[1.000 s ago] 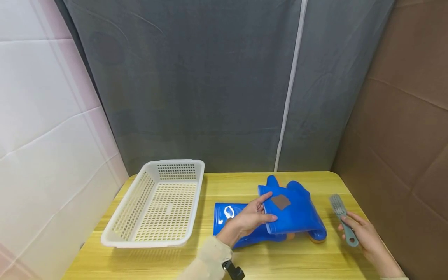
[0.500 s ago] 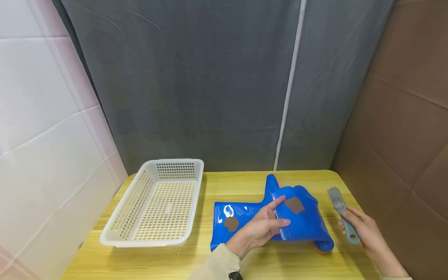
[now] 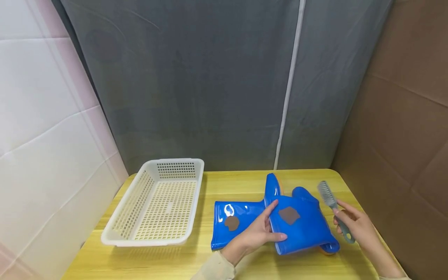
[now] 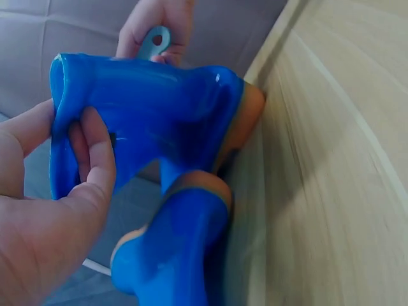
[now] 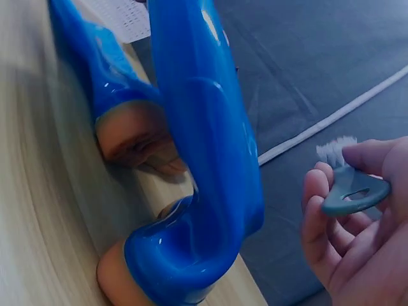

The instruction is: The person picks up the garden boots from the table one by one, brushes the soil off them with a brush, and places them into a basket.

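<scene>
Wooden tabletop (image 3: 140, 266), blue boots (image 3: 304, 229), grey backdrop (image 3: 196, 89)

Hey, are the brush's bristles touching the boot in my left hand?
No, the right wrist view shows a clear gap between the bristles and that boot.

A white, grid-walled basket (image 3: 147, 244) stands on the left of the wood-grained tabletop (image 3: 161, 264). Behind hangs a grey curtain (image 3: 196, 85) crossed by a slanting white strip (image 3: 289, 85); a pale creased sheet (image 3: 42, 97) flanks the left, a brown panel (image 3: 402, 109), seemingly cloth, the right
</scene>
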A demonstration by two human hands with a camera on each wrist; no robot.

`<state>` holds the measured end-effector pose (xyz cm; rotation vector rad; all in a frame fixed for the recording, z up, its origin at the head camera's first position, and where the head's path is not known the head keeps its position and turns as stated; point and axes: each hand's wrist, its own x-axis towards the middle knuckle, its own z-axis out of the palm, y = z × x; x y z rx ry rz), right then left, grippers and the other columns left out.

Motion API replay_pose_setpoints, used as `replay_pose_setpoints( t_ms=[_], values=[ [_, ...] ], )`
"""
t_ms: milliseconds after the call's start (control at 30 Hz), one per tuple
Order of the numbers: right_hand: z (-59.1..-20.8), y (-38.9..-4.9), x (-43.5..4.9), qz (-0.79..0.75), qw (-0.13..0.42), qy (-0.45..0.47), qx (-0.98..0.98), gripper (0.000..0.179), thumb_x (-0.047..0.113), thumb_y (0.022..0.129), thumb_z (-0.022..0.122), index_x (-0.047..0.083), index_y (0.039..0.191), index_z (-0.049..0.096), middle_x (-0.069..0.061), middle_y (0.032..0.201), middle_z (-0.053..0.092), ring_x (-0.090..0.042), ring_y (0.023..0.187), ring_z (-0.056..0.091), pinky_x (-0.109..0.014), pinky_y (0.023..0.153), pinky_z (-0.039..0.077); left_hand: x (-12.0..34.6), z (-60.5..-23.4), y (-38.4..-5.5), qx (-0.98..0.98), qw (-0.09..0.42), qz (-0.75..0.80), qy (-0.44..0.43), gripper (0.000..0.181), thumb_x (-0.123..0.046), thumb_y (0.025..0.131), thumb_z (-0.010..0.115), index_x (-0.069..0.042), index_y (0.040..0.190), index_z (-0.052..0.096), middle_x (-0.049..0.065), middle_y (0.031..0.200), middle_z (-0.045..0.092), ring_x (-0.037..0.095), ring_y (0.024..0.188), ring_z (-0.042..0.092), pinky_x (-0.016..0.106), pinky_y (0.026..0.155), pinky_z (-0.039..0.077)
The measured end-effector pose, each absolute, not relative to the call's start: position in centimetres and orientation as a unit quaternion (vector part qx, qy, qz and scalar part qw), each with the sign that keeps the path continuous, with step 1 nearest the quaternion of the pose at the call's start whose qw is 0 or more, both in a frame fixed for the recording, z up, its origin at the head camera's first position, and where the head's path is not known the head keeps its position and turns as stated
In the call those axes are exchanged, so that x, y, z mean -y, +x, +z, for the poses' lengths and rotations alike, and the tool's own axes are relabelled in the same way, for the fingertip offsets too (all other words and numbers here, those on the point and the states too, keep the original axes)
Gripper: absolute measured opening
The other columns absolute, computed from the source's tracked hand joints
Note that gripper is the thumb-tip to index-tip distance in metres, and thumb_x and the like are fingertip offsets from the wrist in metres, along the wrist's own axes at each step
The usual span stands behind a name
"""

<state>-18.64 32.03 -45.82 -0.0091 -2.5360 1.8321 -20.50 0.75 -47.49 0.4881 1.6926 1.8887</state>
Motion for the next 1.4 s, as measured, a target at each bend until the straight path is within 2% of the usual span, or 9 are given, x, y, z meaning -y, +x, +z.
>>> replay_pose_setpoints(
  t_ms=[200, 333, 467, 533, 600, 767, 1000, 1233, 1400],
  values=[
    [-46.3, -18.6, -31.1, 0.505, 0.063, 0.062, 0.859, 0.049, 0.02, 0.103, 0.053, -0.009, 0.142, 0.045, 0.005, 0.073, 0.057, -0.012, 0.054, 0.055, -0.028, 0.05, 0.051, -0.3, -48.4, -20.7, -0.652, 0.273, 0.687, 0.172, 0.092, -0.009, 0.088, 0.073, -0.034, 0.157, 0.019, 0.009, 0.157, 0.04, 0.033, 0.136, 0.052, 0.046, 0.107, 0.05],
    [-46.4, -18.5, -30.6, 0.472, 0.081, 0.081, 0.874, 0.041, 0.019, 0.103, 0.053, -0.003, 0.137, 0.055, 0.004, 0.071, 0.053, -0.009, 0.052, 0.049, -0.027, 0.046, 0.046, -0.1, -48.7, -20.8, -0.662, 0.271, 0.678, 0.169, 0.092, -0.01, 0.087, 0.074, -0.034, 0.157, 0.019, 0.01, 0.158, 0.039, 0.034, 0.137, 0.052, 0.047, 0.107, 0.049],
    [-46.3, -18.6, -30.2, 0.435, 0.093, 0.094, 0.891, 0.037, 0.024, 0.103, 0.053, 0.007, 0.135, 0.061, -0.014, 0.103, 0.072, 0.014, 0.075, 0.056, -0.024, 0.06, 0.058, 0.2, -48.9, -20.9, -0.67, 0.27, 0.669, 0.176, 0.092, -0.011, 0.088, 0.074, -0.033, 0.158, 0.018, 0.012, 0.159, 0.036, 0.034, 0.137, 0.051, 0.047, 0.108, 0.049],
    [-46.3, -18.7, -30.0, 0.42, 0.095, 0.102, 0.897, 0.036, 0.026, 0.103, 0.052, 0.011, 0.134, 0.062, -0.021, 0.126, 0.067, 0.017, 0.094, 0.057, -0.025, 0.072, 0.061, 0.2, -48.9, -21.0, -0.673, 0.272, 0.664, 0.181, 0.092, -0.01, 0.088, 0.073, -0.033, 0.158, 0.017, 0.013, 0.16, 0.035, 0.034, 0.137, 0.051, 0.046, 0.107, 0.049],
    [-46.2, -18.8, -29.9, 0.397, 0.098, 0.111, 0.906, 0.034, 0.027, 0.104, 0.052, 0.016, 0.134, 0.063, -0.019, 0.134, 0.063, 0.017, 0.105, 0.054, -0.024, 0.079, 0.061, 0.3, -49.0, -21.0, -0.677, 0.271, 0.658, 0.188, 0.093, -0.01, 0.088, 0.073, -0.034, 0.158, 0.016, 0.013, 0.161, 0.033, 0.034, 0.137, 0.051, 0.046, 0.106, 0.05],
    [-46.1, -19.2, -29.4, 0.347, 0.12, 0.147, 0.918, 0.031, 0.024, 0.101, 0.057, 0.025, 0.13, 0.066, -0.007, 0.121, 0.071, 0.013, 0.102, 0.054, -0.016, 0.076, 0.053, 0.4, -48.8, -21.0, -0.702, 0.26, 0.634, 0.196, 0.094, -0.011, 0.088, 0.073, -0.041, 0.156, 0.016, 0.011, 0.163, 0.028, 0.035, 0.139, 0.048, 0.046, 0.106, 0.05],
    [-46.2, -19.9, -28.8, 0.304, 0.165, 0.198, 0.917, 0.034, 0.015, 0.097, 0.063, 0.028, 0.128, 0.068, 0.01, 0.101, 0.068, 0.003, 0.089, 0.054, -0.02, 0.071, 0.05, 0.4, -48.7, -21.1, -0.719, 0.25, 0.617, 0.2, 0.095, -0.011, 0.088, 0.073, -0.049, 0.154, 0.016, 0.009, 0.164, 0.025, 0.036, 0.143, 0.042, 0.047, 0.109, 0.048],
    [-46.3, -20.6, -28.7, 0.273, 0.161, 0.192, 0.929, 0.034, 0.021, 0.098, 0.062, 0.034, 0.129, 0.066, 0.011, 0.103, 0.068, -0.003, 0.093, 0.057, -0.024, 0.076, 0.053, 0.5, -48.5, -21.0, -0.723, 0.25, 0.611, 0.203, 0.095, -0.012, 0.089, 0.073, -0.051, 0.153, 0.014, 0.01, 0.165, 0.023, 0.038, 0.146, 0.038, 0.049, 0.112, 0.044],
    [-46.5, -21.1, -28.4, 0.269, 0.168, 0.205, 0.926, 0.034, 0.017, 0.096, 0.063, 0.032, 0.127, 0.068, 0.011, 0.098, 0.066, 0.001, 0.088, 0.054, -0.021, 0.075, 0.052, 0.5, -48.7, -21.1, -0.722, 0.249, 0.611, 0.21, 0.096, -0.012, 0.089, 0.072, -0.052, 0.153, 0.013, 0.008, 0.166, 0.021, 0.038, 0.147, 0.036, 0.049, 0.113, 0.043]
  ],
)
